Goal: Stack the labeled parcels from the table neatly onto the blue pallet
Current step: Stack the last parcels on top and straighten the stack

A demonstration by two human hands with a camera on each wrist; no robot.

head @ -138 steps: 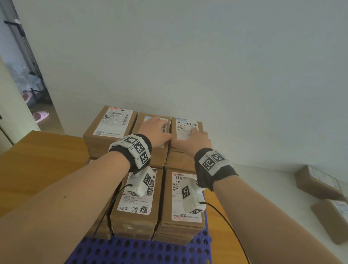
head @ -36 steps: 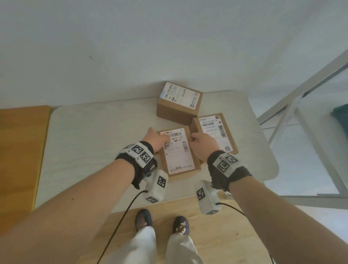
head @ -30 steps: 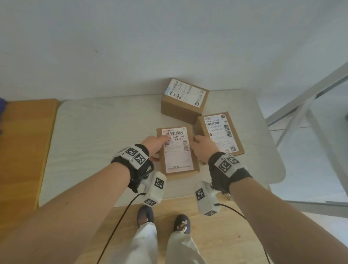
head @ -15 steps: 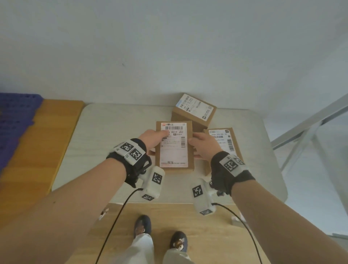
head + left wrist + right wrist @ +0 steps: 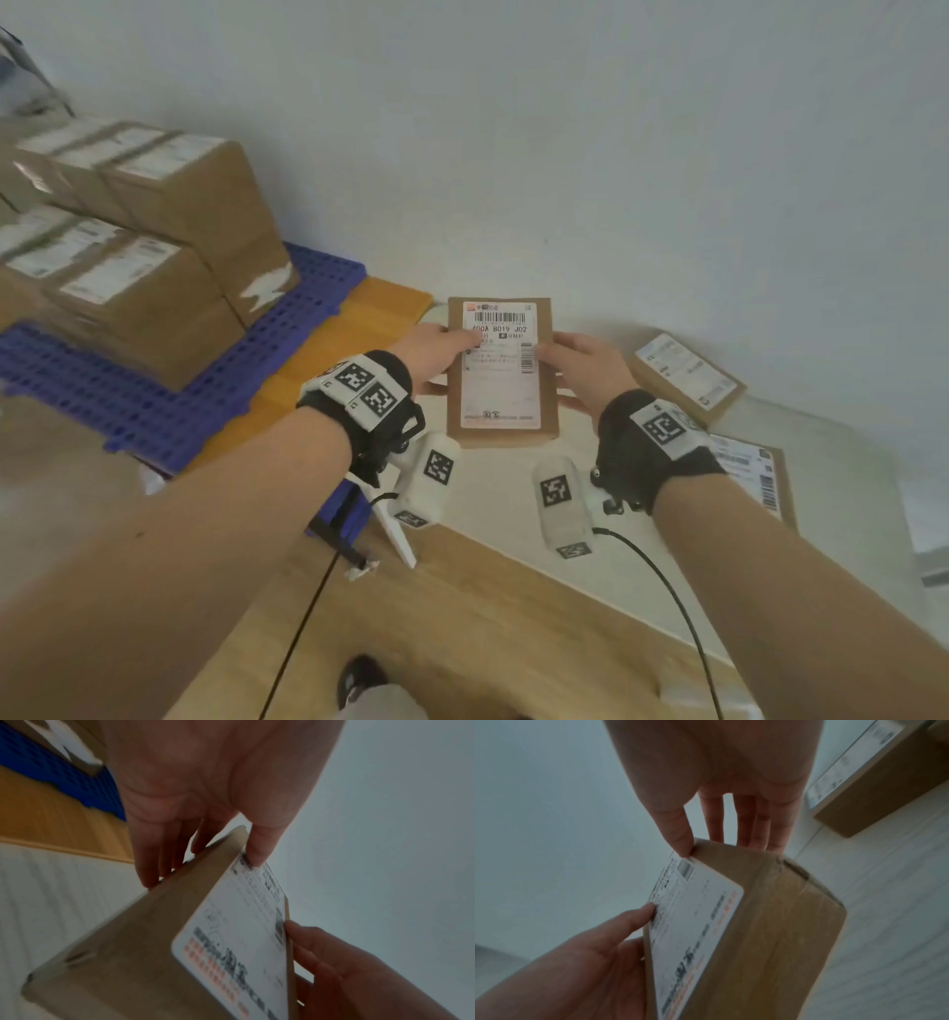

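Both hands, left hand (image 5: 436,349) and right hand (image 5: 583,370), pinch parcel (image 5: 500,375) by long sides, long axis pointing away. Blue pallet (image 5: 169,406) lies left, nearer left hand.

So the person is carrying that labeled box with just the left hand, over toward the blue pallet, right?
Not quite: both hands hold the box. The head view shows the left hand on one side and the right hand on the other. The blue pallet part is right.
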